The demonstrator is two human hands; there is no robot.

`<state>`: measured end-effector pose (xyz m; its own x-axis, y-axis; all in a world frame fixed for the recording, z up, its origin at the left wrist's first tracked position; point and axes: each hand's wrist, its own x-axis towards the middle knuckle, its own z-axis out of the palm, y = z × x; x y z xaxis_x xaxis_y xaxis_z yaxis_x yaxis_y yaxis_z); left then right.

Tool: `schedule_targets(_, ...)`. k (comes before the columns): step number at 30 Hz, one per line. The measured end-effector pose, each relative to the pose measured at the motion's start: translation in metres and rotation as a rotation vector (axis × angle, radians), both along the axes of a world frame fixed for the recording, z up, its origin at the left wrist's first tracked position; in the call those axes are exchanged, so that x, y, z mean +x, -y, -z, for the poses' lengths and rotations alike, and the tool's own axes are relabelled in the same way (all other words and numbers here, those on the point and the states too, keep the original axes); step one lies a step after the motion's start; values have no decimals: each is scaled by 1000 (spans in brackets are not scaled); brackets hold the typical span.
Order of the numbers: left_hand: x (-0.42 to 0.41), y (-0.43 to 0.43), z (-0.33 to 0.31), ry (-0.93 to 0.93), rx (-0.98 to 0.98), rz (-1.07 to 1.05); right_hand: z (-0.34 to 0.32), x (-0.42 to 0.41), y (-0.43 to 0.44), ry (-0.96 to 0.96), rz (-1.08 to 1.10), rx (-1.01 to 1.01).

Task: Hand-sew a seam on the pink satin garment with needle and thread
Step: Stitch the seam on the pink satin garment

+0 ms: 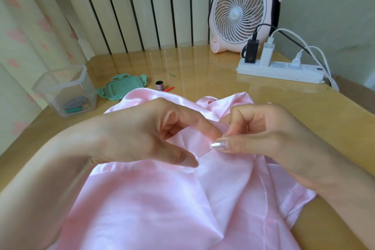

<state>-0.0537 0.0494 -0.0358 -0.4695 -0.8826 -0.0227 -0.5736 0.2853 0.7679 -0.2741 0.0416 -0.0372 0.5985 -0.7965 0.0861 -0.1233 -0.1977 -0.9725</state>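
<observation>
Here, left hand (142, 134) and right hand (269, 134) on garment (162, 199).

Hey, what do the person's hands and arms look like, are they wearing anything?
No sleeves reach into view. No rings, watch or bracelets show on the left hand or the right hand. The right thumbnail is long and almond-shaped, with pearly silver polish.

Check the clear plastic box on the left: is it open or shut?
Open. The clear box has no lid on its rim; a green lid lies flat on the table just to its right.
</observation>
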Motion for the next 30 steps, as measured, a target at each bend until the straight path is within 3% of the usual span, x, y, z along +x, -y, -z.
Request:
schedule_targets(6,-7,-2,-7,-110,-6,95,-1,-1,-2,-45,53,62)
schedule_targets(12,-9,-4,-8,-63,-13,73,-2,-5,1,22,15,208)
schedule_targets(17,-8,-2,-10,-108,110,3,-4,-5,-1,58,67,172)
schedule_targets(26,-29,-11,-18,-224,22,-37,-6,-9,-2,79,124,83)
schedule_targets(30,-27,-10,-19,-191,19,-48,-7,-10,-3,124,93,125)
